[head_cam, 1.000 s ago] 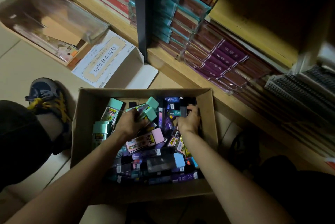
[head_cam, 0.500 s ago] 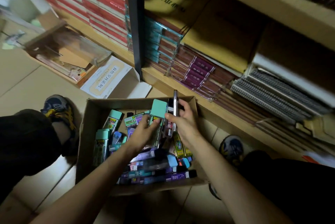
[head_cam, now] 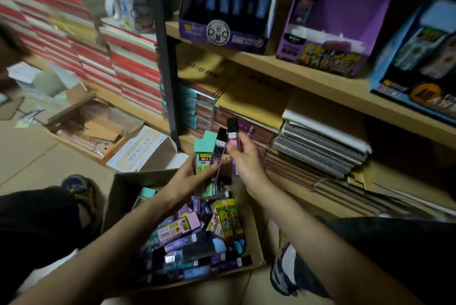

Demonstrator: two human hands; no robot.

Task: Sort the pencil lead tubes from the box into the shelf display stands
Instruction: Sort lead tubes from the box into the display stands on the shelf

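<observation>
A cardboard box (head_cam: pixel 256 243) on the floor holds several pencil lead tubes (head_cam: pixel 187 238) in purple, black, mint and yellow. My left hand (head_cam: pixel 195 176) grips a bunch of tubes above the box, among them a mint-capped tube (head_cam: pixel 206 149) and a black-capped one (head_cam: pixel 220 147). My right hand (head_cam: pixel 243 156) pinches a black-capped pink tube (head_cam: pixel 232 132) just right of them. On the upper shelf stand three display stands: dark purple (head_cam: pixel 222 33), light purple (head_cam: pixel 328 55) and blue (head_cam: pixel 414 87).
A black shelf post (head_cam: pixel 164 58) rises behind my hands. Notebooks (head_cam: pixel 318 149) and packs fill the lower shelf. Red-and-white stacks (head_cam: pixel 103 58) stand at the left. An open white carton (head_cam: pixel 145 149) and a tray of scraps (head_cam: pixel 88 129) lie on the floor. My shoes flank the box.
Both hands have risen out of the box with tubes. My view has tilted up, bringing the display stands on the upper shelf into sight. My right hand now holds one tube apart from the bunch.
</observation>
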